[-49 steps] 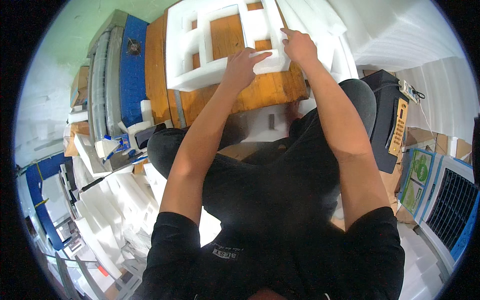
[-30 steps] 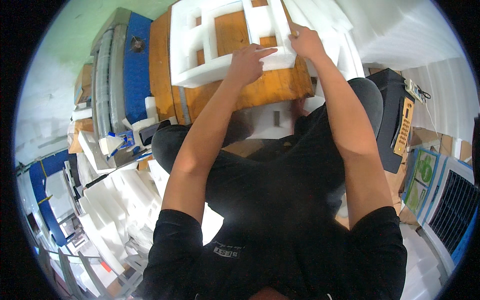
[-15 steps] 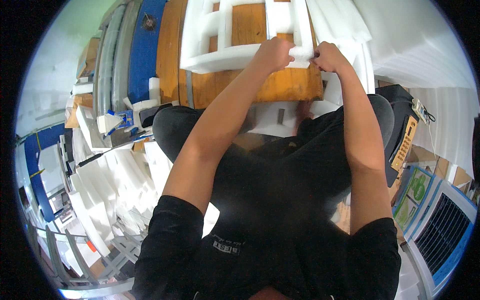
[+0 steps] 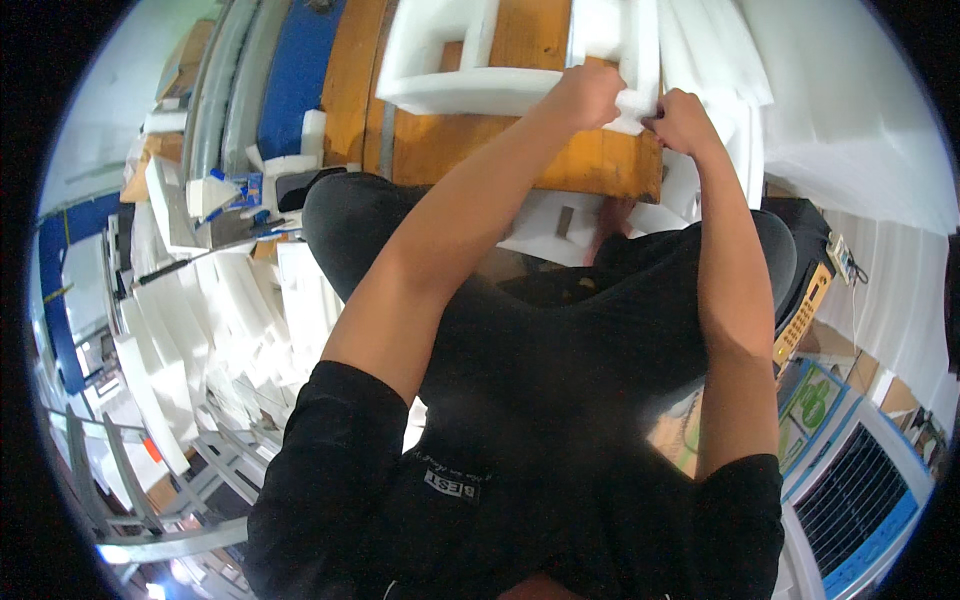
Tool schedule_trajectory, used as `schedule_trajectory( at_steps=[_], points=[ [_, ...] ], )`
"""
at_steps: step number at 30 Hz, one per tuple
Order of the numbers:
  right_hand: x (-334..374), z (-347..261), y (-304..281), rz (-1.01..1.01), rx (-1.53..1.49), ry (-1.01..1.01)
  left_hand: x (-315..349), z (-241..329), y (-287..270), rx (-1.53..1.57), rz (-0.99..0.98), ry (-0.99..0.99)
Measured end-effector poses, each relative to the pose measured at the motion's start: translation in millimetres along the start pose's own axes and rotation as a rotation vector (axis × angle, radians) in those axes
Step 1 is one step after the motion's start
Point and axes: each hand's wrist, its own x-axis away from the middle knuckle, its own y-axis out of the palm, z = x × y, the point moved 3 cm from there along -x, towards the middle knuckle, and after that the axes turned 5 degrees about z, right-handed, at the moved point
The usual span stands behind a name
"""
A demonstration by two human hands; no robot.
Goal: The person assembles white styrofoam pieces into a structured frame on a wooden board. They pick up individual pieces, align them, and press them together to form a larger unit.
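Note:
A white foam frame [image 4: 470, 92] with cut-out compartments lies on a wooden block-like table [image 4: 520, 157] in front of me. My left hand [image 4: 592, 97] is closed over the frame's near wall, close to its near right corner. Just past that corner, my right hand [image 4: 686, 123] is closed with thumb and fingers pinched together, right beside the foam. Whatever sits between its fingertips is too small or hidden to make out.
White foam sheets [image 4: 705, 50] lie right of the table. At left are a blue panel [image 4: 300, 80], a white bottle with a blue part [image 4: 210, 196] and stacked foam pieces [image 4: 185, 320]. A black case with a gold panel [image 4: 803, 315] stands at right.
The whole view has shifted, so frame and table sit further right and higher in the picture. Both hands stay at the same corner of the foam frame, still closed.

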Motion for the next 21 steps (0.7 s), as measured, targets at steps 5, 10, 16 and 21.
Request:
schedule_trajectory(
  at_steps=[5,10,16,21],
  points=[
    [-1,2,-6,-0.088,0.082,-0.013,17,-22,-31,0.062,-0.037,-0.070],
    [11,-17,-37,0.170,0.125,-0.023,65,-80,-60,-0.179,-0.002,-0.166],
    [9,-76,-14,0.325,0.212,-0.405,77,-93,-52,-0.191,-0.092,-0.277],
    [-1,-94,19,0.333,0.321,-0.510,84,-87,-46,-0.196,-0.066,-0.283]
  ],
)
